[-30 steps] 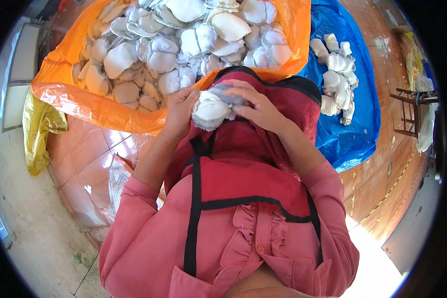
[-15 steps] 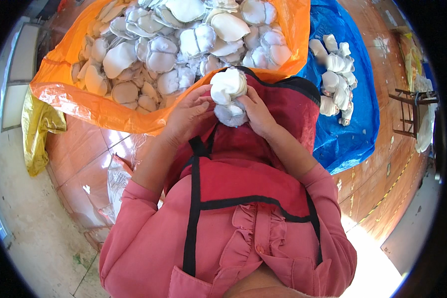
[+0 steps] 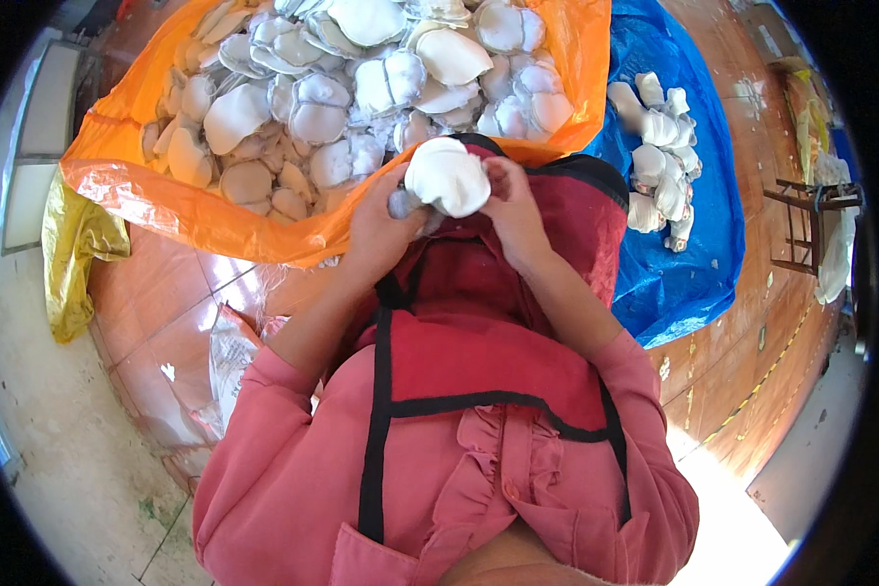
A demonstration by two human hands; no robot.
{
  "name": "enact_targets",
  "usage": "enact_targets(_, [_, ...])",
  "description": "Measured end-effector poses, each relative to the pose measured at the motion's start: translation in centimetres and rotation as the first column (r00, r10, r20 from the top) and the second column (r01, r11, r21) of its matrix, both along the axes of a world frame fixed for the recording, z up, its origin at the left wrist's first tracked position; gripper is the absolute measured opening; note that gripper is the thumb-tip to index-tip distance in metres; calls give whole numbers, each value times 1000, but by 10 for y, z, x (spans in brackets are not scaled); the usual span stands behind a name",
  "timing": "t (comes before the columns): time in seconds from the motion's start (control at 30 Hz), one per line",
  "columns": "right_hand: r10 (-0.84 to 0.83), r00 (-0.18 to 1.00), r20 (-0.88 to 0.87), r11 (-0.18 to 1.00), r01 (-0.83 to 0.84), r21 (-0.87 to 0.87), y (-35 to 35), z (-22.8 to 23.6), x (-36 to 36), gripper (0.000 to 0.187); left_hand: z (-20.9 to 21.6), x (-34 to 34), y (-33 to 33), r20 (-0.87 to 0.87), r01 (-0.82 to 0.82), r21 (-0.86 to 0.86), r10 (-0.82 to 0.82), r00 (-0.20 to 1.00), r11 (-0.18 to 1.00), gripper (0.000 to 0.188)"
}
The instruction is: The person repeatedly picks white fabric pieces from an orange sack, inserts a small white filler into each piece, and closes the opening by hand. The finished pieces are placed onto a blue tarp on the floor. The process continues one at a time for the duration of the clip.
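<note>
A rounded white fabric piece (image 3: 447, 178), with some grey fluff at its lower left, is held up over my lap. My left hand (image 3: 379, 223) is wrapped round its left side, thumb partly hidden behind it. On the opposite edge, the fingers of my right hand (image 3: 514, 207) pinch the fabric. Just beyond my hands, a heap of similar flat white and grey fluffy pieces (image 3: 317, 107) fills a spread orange sheet (image 3: 195, 223).
To the right, a blue sheet (image 3: 689, 288) bears several white rolled pieces (image 3: 669, 181). A yellow sack (image 3: 76, 259) lies at far left. A dark wooden stool (image 3: 809, 200) stands at far right. My dark red apron (image 3: 488, 361) covers my lap.
The white piece has been turned and spread, showing a broader white face with less grey fluff. My left hand has closed in round its side; my right fingers have moved to its edge.
</note>
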State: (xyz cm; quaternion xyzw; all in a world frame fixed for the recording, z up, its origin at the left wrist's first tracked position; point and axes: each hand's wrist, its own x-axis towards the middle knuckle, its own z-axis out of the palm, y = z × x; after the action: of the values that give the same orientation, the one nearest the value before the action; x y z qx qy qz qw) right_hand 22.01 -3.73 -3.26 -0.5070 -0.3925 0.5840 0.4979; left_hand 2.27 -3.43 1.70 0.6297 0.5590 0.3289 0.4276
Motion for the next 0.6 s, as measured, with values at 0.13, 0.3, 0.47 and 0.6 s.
enact_targets(0.13, [218, 975, 54, 947, -224, 232, 8, 48, 20, 47, -5, -21, 4, -496, 264, 366, -53, 867, 893, 59])
enact_targets(0.3, [311, 730, 608, 753, -579, 311, 13, 50, 16, 48, 18, -23, 8, -477, 428, 340, -239, 846, 838, 57])
enact_targets(0.47, [294, 619, 728, 681, -670, 295, 19, 46, 14, 43, 15, -32, 16, -284, 409, 235, -341, 896, 882, 50])
enact_targets(0.6, [322, 605, 728, 685, -679, 262, 23, 37, 11, 41, -1, -31, 25, -18, 344, 111, -344, 939, 932, 39])
